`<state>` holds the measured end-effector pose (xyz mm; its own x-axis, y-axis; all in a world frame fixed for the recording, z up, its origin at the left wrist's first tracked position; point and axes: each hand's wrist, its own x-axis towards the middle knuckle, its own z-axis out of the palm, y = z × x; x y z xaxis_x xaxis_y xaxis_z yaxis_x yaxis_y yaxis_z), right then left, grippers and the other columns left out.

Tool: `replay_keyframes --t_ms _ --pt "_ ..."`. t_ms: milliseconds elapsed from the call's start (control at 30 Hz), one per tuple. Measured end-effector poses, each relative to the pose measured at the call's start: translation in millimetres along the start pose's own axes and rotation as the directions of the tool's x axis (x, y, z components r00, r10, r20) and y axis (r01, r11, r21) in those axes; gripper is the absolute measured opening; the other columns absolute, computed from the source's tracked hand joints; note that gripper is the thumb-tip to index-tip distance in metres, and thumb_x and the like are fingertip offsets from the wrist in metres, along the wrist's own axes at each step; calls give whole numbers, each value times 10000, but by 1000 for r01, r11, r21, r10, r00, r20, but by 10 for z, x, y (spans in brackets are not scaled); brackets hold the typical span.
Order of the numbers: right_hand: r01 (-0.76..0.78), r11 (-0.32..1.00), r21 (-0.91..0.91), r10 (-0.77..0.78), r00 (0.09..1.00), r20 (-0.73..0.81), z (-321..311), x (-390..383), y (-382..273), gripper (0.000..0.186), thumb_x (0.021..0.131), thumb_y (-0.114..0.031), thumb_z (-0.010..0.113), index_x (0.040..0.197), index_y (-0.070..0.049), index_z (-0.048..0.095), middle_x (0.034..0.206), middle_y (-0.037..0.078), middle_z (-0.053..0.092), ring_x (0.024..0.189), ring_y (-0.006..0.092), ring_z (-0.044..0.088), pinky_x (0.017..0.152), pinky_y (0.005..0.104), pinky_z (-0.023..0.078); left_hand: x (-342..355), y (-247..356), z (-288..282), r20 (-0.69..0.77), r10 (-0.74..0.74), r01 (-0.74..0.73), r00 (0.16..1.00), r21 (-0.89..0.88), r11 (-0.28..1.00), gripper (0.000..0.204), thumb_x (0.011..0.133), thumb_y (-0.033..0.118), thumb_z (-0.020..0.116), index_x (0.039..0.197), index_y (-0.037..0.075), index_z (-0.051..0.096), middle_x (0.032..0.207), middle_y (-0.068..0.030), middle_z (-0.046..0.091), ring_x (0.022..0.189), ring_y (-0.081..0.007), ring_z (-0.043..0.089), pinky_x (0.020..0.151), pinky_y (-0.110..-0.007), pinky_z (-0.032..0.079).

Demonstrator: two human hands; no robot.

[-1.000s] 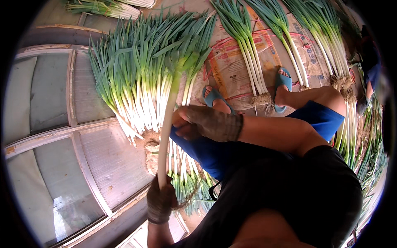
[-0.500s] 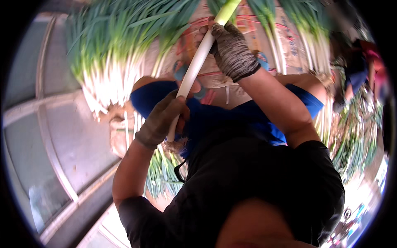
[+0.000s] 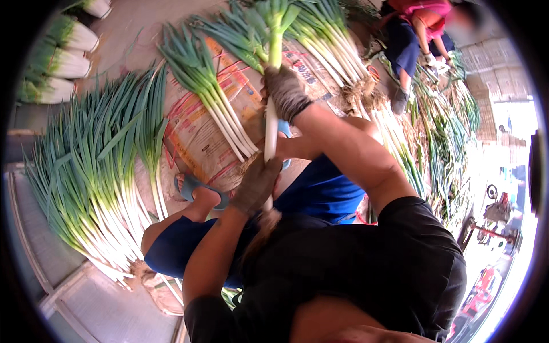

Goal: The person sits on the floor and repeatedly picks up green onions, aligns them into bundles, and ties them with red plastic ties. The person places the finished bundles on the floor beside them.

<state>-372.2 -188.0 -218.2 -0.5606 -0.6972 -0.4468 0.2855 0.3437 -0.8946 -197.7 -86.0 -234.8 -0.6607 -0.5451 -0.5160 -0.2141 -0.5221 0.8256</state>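
Note:
I hold one long leek (image 3: 271,131) upright across my lap, its green leaves pointing away from me and its blurred root end near my shirt. My right hand (image 3: 284,90), in a grey knit glove, is closed round it where the white stem turns green. My left hand (image 3: 256,183), also gloved, grips the stem lower down, above the roots. Beyond them, small bunches of leeks (image 3: 217,108) lie on flattened printed sacks (image 3: 191,151). A wide pile of leeks (image 3: 108,188) lies to my left, beside my bare leg.
Tied leek bundles (image 3: 66,60) lie at upper left, over glazed frames (image 3: 80,297). At upper right a co-worker (image 3: 400,48) in pink and dark blue bends among leeks. Loose leeks and trimmings (image 3: 446,143) line my right side, with a vehicle (image 3: 492,228) beyond.
The view has swung rightward, showing more of the co-worker. My right hand has risen from near my leg onto the upper stem, and the leek now stands more vertical in both hands.

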Motion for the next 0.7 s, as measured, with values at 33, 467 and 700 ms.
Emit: replay_keyframes --t_ms 33,467,700 --pt "0 1000 -4 0 1000 30 52 252 -23 226 968 -270 539 1018 -52 500 663 60 530 442 156 498 370 334 437 66 68 45 -43 6 -10 999 -98 995 333 960 393 505 928 61 514 618 6 488 450 -89 444 407 -252 366" --pt "598 503 -624 -404 801 442 802 2004 860 317 885 -173 642 1121 12 538 824 108 653 667 190 644 623 335 541 1731 -999 -258 -495 170 -174 852 39 984 335 973 286 493 1168 16 454 938 -181 616 821 -313 616 717 -403 500" --pt "290 655 -697 46 906 420 912 2616 2556 406 869 -158 640 1221 3 519 898 164 667 756 241 674 717 371 535 2283 -2412 -260 -372 -454 170 809 -592 788 287 941 278 541 1142 74 540 839 -99 612 642 -216 596 526 -348 492"
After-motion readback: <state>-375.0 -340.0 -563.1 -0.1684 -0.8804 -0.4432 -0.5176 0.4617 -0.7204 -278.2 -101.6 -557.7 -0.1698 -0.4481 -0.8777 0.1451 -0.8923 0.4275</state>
